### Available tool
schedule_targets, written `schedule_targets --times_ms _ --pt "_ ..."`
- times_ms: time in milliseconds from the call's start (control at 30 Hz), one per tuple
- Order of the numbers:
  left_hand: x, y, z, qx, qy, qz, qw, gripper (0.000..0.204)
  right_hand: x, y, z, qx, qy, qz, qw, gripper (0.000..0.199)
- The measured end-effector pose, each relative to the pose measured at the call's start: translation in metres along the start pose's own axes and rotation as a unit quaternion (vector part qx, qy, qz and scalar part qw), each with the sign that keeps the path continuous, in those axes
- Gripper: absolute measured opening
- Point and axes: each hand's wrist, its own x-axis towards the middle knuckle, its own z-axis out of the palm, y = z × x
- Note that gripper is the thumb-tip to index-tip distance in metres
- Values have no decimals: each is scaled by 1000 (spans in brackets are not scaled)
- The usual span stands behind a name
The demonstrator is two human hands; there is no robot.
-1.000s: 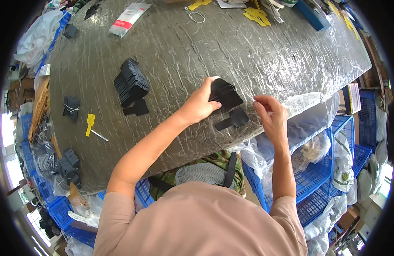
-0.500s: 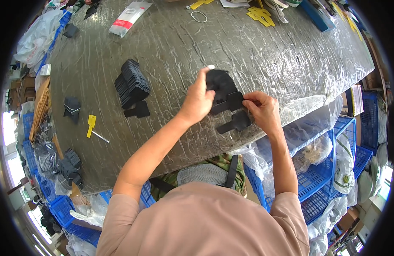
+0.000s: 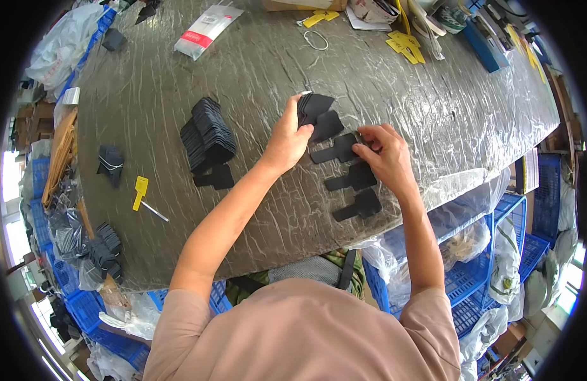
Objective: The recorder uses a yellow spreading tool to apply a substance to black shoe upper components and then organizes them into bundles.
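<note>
My left hand (image 3: 288, 136) grips a fanned bunch of flat black tab-shaped pieces (image 3: 314, 109), its thumb on the near side. To its right, my right hand (image 3: 387, 152) pinches the edge of one black piece (image 3: 344, 148) that has a wide head and a narrow tail. Closer to me lie two more such black pieces, one (image 3: 352, 177) just below that one and another (image 3: 359, 205) nearest the table edge. Left of my left forearm rests a long overlapping stack of black pieces (image 3: 208, 134), with a single piece (image 3: 215, 178) at its near end.
A yellow tag (image 3: 140, 190) with a white stick and a tied black bundle (image 3: 110, 166) lie on the left. Far back are a clear bag with a red band (image 3: 208, 32), a white loop (image 3: 316, 40) and yellow tags (image 3: 405, 47). Blue crates (image 3: 465, 279) stand below the right edge.
One more black piece now lies separate in the row at the right. My left hand has shifted slightly left with the bunch; my right hand still pinches a piece.
</note>
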Motion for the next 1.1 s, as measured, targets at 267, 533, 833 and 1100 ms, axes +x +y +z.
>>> schedule_targets --times_ms 267,533,833,1100 --pt "19 -1 13 21 15 -27 999 59 16 1 1 -27 -63 -56 996 38" --pt "31 0 18 70 8 -38 997 56 46 3 4 -7 -45 -38 998 32" --pt "40 -1 -13 -63 -2 -161 985 50 72 3 13 -10 -49 -51 997 31" --pt "43 -8 12 74 21 -16 997 68 100 -7 25 -85 -53 -43 994 41"
